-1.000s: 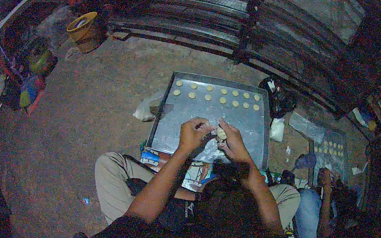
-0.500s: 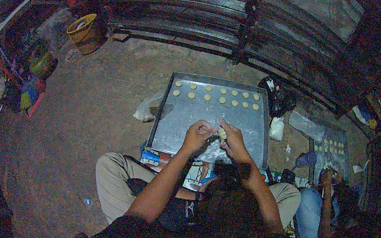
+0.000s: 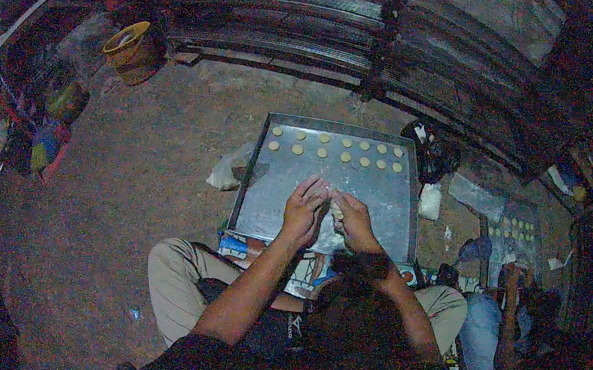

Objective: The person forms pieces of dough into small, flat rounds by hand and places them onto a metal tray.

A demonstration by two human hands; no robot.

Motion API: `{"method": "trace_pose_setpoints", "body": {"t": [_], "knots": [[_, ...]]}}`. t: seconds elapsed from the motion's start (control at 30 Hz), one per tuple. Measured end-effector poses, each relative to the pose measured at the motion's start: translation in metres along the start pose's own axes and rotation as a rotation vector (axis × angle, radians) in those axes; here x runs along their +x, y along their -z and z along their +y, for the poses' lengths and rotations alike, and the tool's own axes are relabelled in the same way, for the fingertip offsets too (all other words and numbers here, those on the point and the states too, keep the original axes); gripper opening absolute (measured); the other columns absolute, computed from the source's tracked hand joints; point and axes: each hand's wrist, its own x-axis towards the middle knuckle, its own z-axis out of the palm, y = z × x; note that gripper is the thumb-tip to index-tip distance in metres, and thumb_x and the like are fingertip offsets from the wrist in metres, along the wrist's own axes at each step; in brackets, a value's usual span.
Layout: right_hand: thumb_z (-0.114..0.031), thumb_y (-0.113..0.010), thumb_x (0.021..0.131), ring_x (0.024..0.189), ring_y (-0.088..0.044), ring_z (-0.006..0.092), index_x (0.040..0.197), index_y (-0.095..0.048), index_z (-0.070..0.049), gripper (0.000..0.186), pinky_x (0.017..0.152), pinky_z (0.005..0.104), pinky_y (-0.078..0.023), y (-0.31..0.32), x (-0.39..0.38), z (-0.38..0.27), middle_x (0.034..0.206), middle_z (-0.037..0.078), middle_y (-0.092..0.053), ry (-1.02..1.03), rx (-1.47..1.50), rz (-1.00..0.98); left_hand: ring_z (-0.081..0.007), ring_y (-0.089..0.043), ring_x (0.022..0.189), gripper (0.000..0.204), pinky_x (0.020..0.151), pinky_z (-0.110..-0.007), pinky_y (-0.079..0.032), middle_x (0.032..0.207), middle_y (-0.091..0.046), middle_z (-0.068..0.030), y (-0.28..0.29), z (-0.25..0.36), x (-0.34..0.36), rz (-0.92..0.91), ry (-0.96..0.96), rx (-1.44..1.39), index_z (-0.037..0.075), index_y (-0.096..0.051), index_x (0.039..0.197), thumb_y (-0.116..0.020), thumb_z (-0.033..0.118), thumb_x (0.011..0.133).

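Observation:
A dark metal baking tray (image 3: 254,194), dusted with white powder, lies in front of my crossed legs. Two rows of small round pale dough pieces (image 3: 322,152) sit along its far part. Over the near middle of the tray, my right hand (image 3: 355,225) is closed around a pale lump of dough (image 3: 337,211), which its fingers partly cover. My left hand (image 3: 304,207) is beside it with fingers fairly straight, their tips close to the right fingertips. Whether a scrap of dough sits under the left fingers is hidden.
Plastic bags (image 3: 227,173) lie left of the tray, and a white bag (image 3: 430,200) and a black bag (image 3: 441,159) lie right. Another person's hands (image 3: 513,273) are over a second tray (image 3: 513,247). A yellow bucket (image 3: 133,59) stands far left, below dark racks (image 3: 279,29).
My left hand has straightened its fingers and come nearer the right hand. My right fingers have folded further over the dough. The rows on the tray are unchanged.

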Motion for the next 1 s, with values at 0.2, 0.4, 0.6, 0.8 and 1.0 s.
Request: {"method": "trace_pose_setpoints", "body": {"t": [0.2, 0.4, 0.6, 0.8, 1.0], "knots": [[-0.044, -0.064, 0.093, 0.072, -0.055, 0.0074, 0.110, -0.067, -0.014, 0.035, 0.057, 0.0246, -0.043, 0.007, 0.002, 0.006, 0.085, -0.005, -0.063, -0.020, 0.003, -0.072, -0.0287, -0.046, 0.133, 0.061, 0.107, -0.038, -0.043, 0.146, -0.041, -0.0186, -0.003, 0.000, -0.003, -0.003, 0.015, 0.056, 0.001, -0.037, 0.143, -0.065, -0.004, 0.088], [-0.044, -0.063, 0.094, 0.073, -0.057, 0.0081, 0.116, -0.066, -0.013, 0.037, 0.059, 0.0253, -0.045, 0.007, 0.003, 0.009, 0.090, -0.004, -0.065, -0.006, 0.052, -0.093, -0.0298, -0.044, 0.135, 0.064, 0.109, -0.039, -0.042, 0.148, -0.039, -0.0175, 0.000, -0.003, -0.001, -0.015, -0.006, 0.015, 0.003, -0.036, 0.143, -0.067, -0.003, 0.087], [-0.042, -0.063, 0.094, 0.072, -0.057, 0.0082, 0.117, -0.067, -0.013, 0.037, 0.057, 0.0250, -0.045, 0.006, 0.006, 0.015, 0.090, -0.003, -0.066, 0.037, -0.065, 0.000, -0.0298, -0.045, 0.135, 0.062, 0.106, -0.039, -0.045, 0.147, -0.039, -0.0176, -0.009, 0.001, -0.007, -0.009, -0.031, 0.063, 0.006, -0.038, 0.142, -0.067, -0.002, 0.088], [-0.039, -0.063, 0.095, 0.067, -0.055, 0.0092, 0.117, -0.068, -0.011, 0.035, 0.051, 0.0241, -0.042, 0.009, 0.008, 0.016, 0.085, -0.001, -0.065, 0.052, -0.106, 0.006, -0.0305, -0.047, 0.132, 0.061, 0.101, -0.040, -0.049, 0.144, -0.041, -0.0162, -0.009, 0.005, -0.008, -0.048, -0.091, 0.315, 0.007, -0.039, 0.142, -0.068, -0.001, 0.088], [-0.039, -0.060, 0.097, 0.067, -0.054, 0.0076, 0.116, -0.067, -0.011, 0.034, 0.052, 0.0242, -0.042, 0.016, 0.008, 0.015, 0.085, -0.002, -0.064, 0.075, -0.174, -0.075, -0.0299, -0.050, 0.128, 0.063, 0.100, -0.038, -0.049, 0.142, -0.042, -0.0173, -0.018, 0.022, -0.014, -0.068, -0.011, 0.392, 0.004, -0.037, 0.141, -0.069, -0.002, 0.087]]}}
